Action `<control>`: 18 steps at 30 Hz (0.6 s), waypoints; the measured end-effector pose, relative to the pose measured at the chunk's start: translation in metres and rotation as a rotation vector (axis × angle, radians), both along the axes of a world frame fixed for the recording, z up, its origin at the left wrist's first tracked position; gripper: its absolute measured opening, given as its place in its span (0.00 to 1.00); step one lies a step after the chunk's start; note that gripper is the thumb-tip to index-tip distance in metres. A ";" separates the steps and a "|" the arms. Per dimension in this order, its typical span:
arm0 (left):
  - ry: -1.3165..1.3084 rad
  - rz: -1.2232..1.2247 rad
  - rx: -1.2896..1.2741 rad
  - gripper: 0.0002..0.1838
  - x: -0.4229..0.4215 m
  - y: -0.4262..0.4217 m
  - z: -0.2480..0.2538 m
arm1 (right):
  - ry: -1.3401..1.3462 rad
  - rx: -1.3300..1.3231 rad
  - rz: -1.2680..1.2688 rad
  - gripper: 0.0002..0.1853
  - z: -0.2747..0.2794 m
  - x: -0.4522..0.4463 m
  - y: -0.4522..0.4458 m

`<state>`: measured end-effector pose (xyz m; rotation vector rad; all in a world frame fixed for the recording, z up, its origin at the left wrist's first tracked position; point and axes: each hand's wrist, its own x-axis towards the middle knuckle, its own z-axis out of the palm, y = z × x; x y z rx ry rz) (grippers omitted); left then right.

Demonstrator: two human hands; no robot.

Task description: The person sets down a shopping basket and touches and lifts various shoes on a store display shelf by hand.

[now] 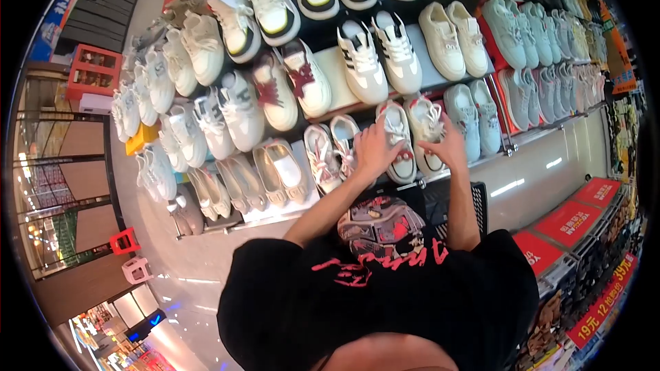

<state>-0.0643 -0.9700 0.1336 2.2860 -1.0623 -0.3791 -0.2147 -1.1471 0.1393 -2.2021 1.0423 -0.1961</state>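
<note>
A pair of white sneakers with red trim sits on the lower tier of the shoe rack, in front of me. My left hand (375, 149) rests against the left sneaker (398, 127), with its thumb over the shoe and its fingers along the outer side. At the right sneaker (424, 121), my right hand (450, 145) is spread, thumb near the toe and fingers by the outer side. Thumb and fingers are wide apart on both hands. Just left stands another white pair with pink laces (322, 154); to the right are pale blue sneakers (462, 118).
White sneakers with black stripes (362, 62) stand on the tier above. Beige flats (282, 170) line the lower left. A black plastic crate (479, 207) is below on the right, near red shoe boxes (576, 218). A pink stool (136, 270) stands on the left floor.
</note>
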 end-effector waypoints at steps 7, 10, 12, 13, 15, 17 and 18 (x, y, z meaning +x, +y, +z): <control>-0.001 0.158 -0.219 0.68 0.114 -0.025 0.007 | -0.468 -0.199 -0.053 0.50 0.014 0.113 -0.046; 0.206 0.103 -0.173 0.78 0.134 -0.027 -0.009 | -0.479 -0.167 0.012 0.59 -0.003 0.145 -0.049; 0.229 0.041 -0.172 0.80 0.145 -0.028 -0.019 | -0.448 -0.077 -0.032 0.63 -0.019 0.157 -0.046; 0.222 0.019 -0.131 0.80 0.147 -0.028 -0.022 | -0.441 -0.145 -0.054 0.61 -0.023 0.159 -0.043; 0.260 -0.006 -0.117 0.81 0.151 -0.026 -0.023 | -0.451 -0.106 -0.068 0.60 -0.026 0.160 -0.043; 0.337 -0.003 -0.164 0.80 0.152 -0.021 -0.020 | -0.456 -0.069 -0.084 0.59 -0.024 0.158 -0.041; 0.405 -0.005 -0.211 0.80 0.150 -0.020 -0.016 | -0.482 -0.065 -0.083 0.58 -0.023 0.158 -0.041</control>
